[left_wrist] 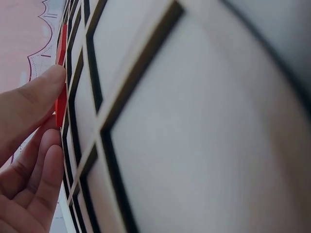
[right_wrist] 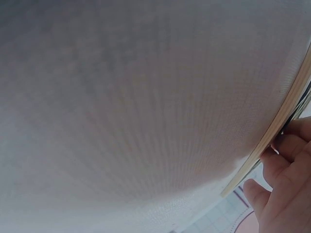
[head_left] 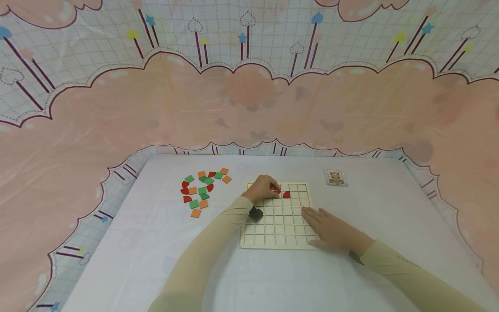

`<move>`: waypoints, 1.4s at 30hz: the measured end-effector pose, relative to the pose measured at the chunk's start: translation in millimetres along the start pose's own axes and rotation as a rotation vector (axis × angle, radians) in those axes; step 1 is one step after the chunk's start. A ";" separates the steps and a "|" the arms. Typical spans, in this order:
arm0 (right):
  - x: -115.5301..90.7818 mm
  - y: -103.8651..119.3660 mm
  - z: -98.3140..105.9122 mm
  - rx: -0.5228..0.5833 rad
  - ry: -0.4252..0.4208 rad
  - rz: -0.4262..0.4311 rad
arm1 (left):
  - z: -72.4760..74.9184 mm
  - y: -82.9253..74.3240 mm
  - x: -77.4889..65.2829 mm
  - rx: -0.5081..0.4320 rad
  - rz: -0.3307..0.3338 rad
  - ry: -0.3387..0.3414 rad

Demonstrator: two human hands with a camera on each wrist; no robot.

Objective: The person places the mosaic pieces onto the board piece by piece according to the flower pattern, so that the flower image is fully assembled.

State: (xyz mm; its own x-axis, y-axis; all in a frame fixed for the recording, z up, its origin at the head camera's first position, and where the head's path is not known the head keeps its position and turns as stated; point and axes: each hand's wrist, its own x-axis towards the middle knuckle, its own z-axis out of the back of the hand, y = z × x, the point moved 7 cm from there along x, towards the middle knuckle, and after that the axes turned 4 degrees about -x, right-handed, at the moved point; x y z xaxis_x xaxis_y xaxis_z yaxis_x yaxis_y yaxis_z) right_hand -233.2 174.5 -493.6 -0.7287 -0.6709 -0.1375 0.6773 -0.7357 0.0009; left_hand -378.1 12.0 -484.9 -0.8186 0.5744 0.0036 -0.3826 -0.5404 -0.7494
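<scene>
A pale wooden grid board [head_left: 280,240] lies on the white table, its squares marked off by raised lines. My left hand [head_left: 264,189] is over its upper part, thumb and fingers pinching a small red piece [head_left: 277,191] low at the grid. To the right of that piece, a red quarter-circle tile [head_left: 286,194] sits in a square. In the left wrist view, the thumb lies against red [left_wrist: 60,104] close to the board's surface. My right hand [head_left: 331,229] rests on the board's right edge with its fingers extended; the right wrist view shows its fingers at the wooden side [right_wrist: 265,141].
Left of the board, loose tiles are scattered: several green [head_left: 194,203], orange [head_left: 196,213] and red [head_left: 187,199]. A small card [head_left: 335,178] with a coloured picture on a grid lies at the back right. A patterned cloth [head_left: 249,104] hangs behind the table.
</scene>
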 end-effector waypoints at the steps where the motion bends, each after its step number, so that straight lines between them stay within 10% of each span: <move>1: 0.0 -0.2 -0.2 0.000 -0.004 0.001 | 0.0 -0.2 -0.2 -0.002 0.002 0.001; 25: 0.5 -0.4 0.6 -0.003 0.020 -0.016 | 7.1 17.1 -3.3 -0.069 0.009 0.012; 42: 1.6 -2.1 -4.8 -0.014 0.035 -0.037 | 63.8 35.1 -42.3 -0.231 0.084 -0.032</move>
State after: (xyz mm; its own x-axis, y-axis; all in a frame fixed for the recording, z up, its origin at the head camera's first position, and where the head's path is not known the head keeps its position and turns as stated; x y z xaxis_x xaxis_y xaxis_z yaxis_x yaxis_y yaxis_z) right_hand -235.3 175.4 -498.6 -0.7492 -0.6396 -0.1722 0.6517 -0.7583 -0.0191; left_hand -384.2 -70.5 -469.1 -0.8578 0.5119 -0.0465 -0.2078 -0.4281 -0.8795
